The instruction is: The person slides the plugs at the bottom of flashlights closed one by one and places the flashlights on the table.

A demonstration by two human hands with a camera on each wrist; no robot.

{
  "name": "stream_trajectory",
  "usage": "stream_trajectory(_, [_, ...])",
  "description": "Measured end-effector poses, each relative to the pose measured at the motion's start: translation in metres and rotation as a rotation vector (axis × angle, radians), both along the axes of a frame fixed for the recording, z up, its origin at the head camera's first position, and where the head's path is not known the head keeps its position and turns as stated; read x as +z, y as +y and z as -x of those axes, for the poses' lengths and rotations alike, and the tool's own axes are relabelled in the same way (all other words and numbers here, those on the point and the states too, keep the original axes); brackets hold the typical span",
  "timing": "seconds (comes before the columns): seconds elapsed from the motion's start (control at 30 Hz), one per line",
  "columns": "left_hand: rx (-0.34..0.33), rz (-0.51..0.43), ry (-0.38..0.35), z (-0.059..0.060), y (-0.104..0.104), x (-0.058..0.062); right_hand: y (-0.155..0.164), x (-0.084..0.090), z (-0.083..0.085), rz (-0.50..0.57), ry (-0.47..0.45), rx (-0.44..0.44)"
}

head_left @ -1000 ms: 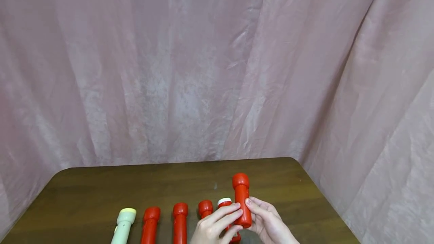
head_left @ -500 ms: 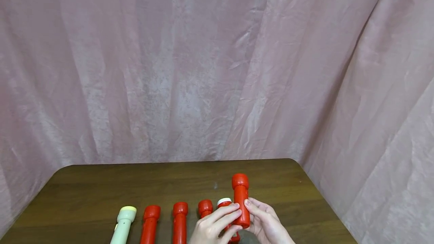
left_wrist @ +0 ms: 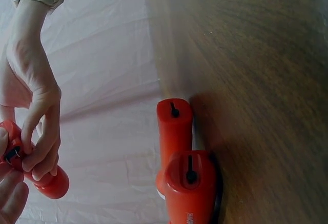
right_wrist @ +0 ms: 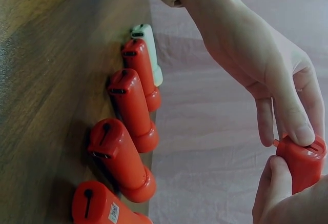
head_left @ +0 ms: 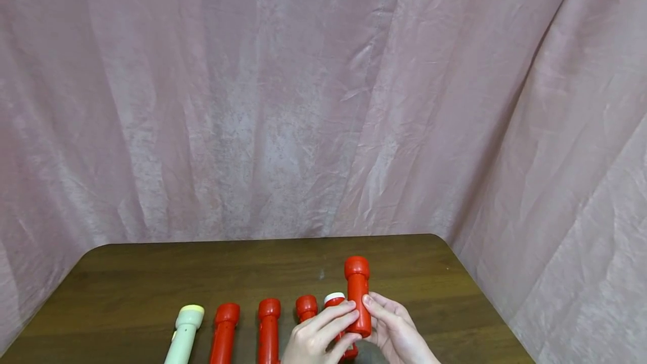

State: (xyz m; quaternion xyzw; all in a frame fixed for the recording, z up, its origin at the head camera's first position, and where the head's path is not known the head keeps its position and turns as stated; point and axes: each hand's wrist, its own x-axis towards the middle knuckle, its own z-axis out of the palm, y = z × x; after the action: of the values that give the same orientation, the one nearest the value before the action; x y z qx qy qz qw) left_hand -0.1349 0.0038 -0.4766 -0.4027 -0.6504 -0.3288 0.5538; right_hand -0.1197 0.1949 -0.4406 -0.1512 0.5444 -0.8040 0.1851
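A red flashlight is held up above the table, near its right front part, with its wide head pointing away from the person. It is gripped by both hands. The fingers of the left hand are curled onto its left side, and the fingers of the right hand are curled onto its right side. In the right wrist view, the flat back end of the flashlight is pinched between a left fingertip and the right thumb.

Just left of the held flashlight, a red flashlight with a white ring is seen on the table, partly hidden by the left hand. More flashlights are laid in a row to the left of it, side by side but apart. Three are red: one beside the left hand, one in the middle and one further left. A pale green flashlight is laid at the left end of the row.

The brown wooden table is closed in behind and at the sides by a pink curtain.
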Motion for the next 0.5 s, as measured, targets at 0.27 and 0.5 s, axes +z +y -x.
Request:
stream_trajectory(0.27, [0.007, -0.009, 0.031, 0.0005, 0.0018, -0.0003, -0.0024, -0.0011, 0.0002, 0.019, 0.015, 0.014])
stream_trajectory(0.5, [0.035, -0.009, 0.051, 0.0004, 0.0027, 0.0005, -0.0029, -0.0016, 0.0003, 0.008, 0.007, -0.009])
